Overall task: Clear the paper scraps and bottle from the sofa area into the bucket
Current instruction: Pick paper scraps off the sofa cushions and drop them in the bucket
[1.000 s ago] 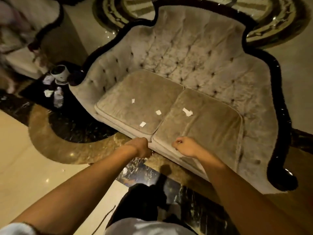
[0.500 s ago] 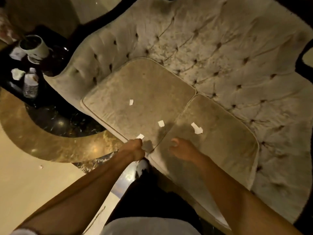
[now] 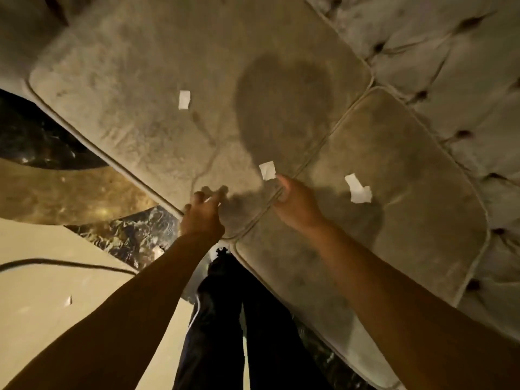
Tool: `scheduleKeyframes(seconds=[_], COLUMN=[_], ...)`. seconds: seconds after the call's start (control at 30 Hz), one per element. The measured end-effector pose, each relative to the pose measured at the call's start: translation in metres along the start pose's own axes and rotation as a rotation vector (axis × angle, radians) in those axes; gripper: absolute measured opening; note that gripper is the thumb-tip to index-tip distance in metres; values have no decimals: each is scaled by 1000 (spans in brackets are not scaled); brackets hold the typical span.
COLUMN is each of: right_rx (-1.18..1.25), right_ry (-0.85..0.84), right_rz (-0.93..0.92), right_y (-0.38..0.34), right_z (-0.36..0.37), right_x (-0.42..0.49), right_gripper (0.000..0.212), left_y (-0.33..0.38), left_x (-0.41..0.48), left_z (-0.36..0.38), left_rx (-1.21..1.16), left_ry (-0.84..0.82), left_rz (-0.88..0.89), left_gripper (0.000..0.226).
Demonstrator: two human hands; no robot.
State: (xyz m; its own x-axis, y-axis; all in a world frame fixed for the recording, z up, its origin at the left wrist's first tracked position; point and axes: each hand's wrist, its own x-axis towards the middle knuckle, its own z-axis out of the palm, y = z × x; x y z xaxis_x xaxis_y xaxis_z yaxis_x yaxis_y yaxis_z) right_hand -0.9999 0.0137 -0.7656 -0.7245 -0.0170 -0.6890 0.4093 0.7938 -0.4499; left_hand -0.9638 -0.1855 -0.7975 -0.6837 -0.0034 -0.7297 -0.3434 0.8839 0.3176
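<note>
Three white paper scraps lie on the beige sofa cushions: one [image 3: 184, 99] far on the left cushion [image 3: 126, 88], one [image 3: 266, 170] by the seam, and a larger one [image 3: 357, 190] on the right cushion [image 3: 408, 170]. My left hand [image 3: 202, 218] is at the left cushion's front edge, its fingers pinched on a fourth scrap [image 3: 209, 199], of which only a white sliver shows. My right hand [image 3: 297, 205] hovers over the seam, its thumb tip touching the seam scrap and its fingers loosely curled with nothing in them. Neither the bottle nor the bucket is in view.
The tufted sofa back [image 3: 455, 88] rises at the right. My dark trouser legs [image 3: 225, 319] stand against the sofa front. A small scrap [image 3: 68, 300] lies on the pale floor at the left, near a dark cord [image 3: 70, 263].
I have leaned in much closer over the cushions. My left hand has come down on the front-edge scrap. My right hand has moved up to the seam scrap. The side table with the bottle has left view.
</note>
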Motion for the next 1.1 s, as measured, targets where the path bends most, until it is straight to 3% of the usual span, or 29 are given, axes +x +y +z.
scheduleKeyframes(seconds=[0.07, 0.17, 0.27, 0.3, 0.37, 0.47, 0.57, 0.7, 0.87, 0.93, 1.0, 1.1], right_rx=[-46, -184, -310, -289, -154, 113, 255, 478, 997, 1111, 1076, 989], right_ry=[73, 75, 232, 290, 240, 74, 102, 77, -34, 27, 128, 302], right_rz=[-94, -163, -206, -235, -244, -110, -32, 71, 168, 120, 93, 51], right_y=[9, 17, 23, 22, 21, 18, 10, -7, -16, -15, -13, -8], right_z=[18, 44, 65, 66, 60, 40, 14, -28, -63, -72, -73, -68], right_x=[39, 77, 90, 93, 96, 91, 57, -28, -147, -198, -242, -313], right_gripper=[63, 72, 55, 43, 21, 19, 34, 42, 29, 30, 32, 32], left_y=[-10, -19, -28, -29, -27, -14, 11, 57, 104, 115, 118, 124], left_x=[23, 45, 54, 54, 48, 37, 10, -53, -155, -203, -243, -309], left_z=[24, 50, 59, 58, 51, 35, 12, -20, -45, -44, -33, -21], left_rx=[37, 157, 176, 135, 10, -100, -87, -132, -209, -147, -66, -49], left_ry=[79, 234, 308, 318, 306, 228, 196, 232, 202, 198, 197, 224], left_rz=[-5, 42, 83, 98, 111, 25, -5, 59, 65, 130, 239, 295], left_gripper=[81, 64, 51, 46, 38, 35, 21, 24, 31, 40, 49, 41])
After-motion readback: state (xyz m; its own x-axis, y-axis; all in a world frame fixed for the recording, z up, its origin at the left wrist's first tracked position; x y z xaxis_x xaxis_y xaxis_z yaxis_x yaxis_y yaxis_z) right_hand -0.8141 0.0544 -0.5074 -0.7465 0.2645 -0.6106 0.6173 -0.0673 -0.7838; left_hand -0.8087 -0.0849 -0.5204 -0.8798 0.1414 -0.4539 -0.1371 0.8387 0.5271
